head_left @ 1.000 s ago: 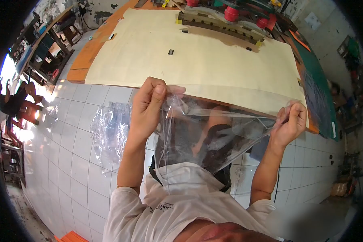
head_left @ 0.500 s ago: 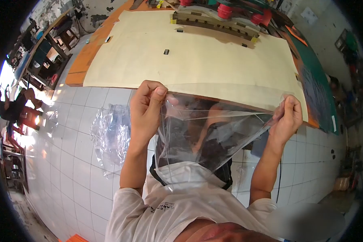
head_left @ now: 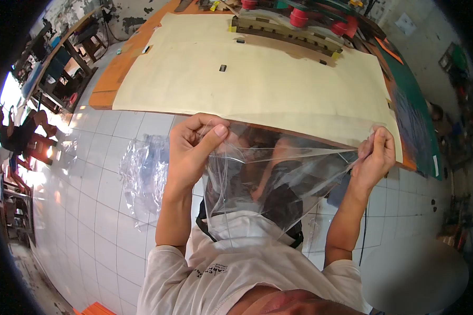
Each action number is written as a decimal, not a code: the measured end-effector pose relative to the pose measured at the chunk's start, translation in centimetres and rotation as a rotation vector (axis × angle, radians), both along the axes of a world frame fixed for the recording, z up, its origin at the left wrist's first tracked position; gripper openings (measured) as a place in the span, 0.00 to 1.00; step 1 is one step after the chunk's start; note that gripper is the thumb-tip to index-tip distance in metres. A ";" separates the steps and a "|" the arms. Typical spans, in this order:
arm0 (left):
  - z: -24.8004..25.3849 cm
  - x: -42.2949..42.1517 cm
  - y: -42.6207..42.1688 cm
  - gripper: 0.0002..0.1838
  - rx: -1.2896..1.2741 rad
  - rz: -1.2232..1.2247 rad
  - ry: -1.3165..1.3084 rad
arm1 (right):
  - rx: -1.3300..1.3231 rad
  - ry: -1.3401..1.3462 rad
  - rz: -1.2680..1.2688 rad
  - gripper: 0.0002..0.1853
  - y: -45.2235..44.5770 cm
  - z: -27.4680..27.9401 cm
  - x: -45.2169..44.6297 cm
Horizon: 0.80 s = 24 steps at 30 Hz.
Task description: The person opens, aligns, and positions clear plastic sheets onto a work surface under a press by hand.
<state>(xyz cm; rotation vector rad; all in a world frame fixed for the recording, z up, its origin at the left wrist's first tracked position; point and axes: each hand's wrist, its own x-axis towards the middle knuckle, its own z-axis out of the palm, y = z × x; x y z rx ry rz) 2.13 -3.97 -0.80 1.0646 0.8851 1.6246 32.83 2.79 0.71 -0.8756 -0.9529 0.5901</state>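
My left hand and right hand both have their fingers clamped on the clear plastic, which stretches between them along the near edge of the cream sheet; whether it is a bag or a single layer, I cannot tell. The cream sheet lies on the tabletop, with a long bar across its far part and, beyond its far edge, red cup-shaped pieces whose insides I can't make out. Below the cream sheet's near left edge, a crumpled wrap lies on the tiled floor.
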 end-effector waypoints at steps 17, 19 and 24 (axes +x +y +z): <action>4.7 -1.3 4.3 0.14 0.043 0.311 0.373 | 0.111 -0.441 -0.342 0.12 1.7 2.5 -2.1; 4.9 -1.8 5.6 0.14 0.048 0.315 0.406 | 0.047 -0.418 -0.342 0.12 2.6 2.9 -2.2; 5.2 -2.5 8.5 0.13 0.046 0.320 0.452 | 0.025 -0.402 -0.338 0.12 4.7 3.2 -2.7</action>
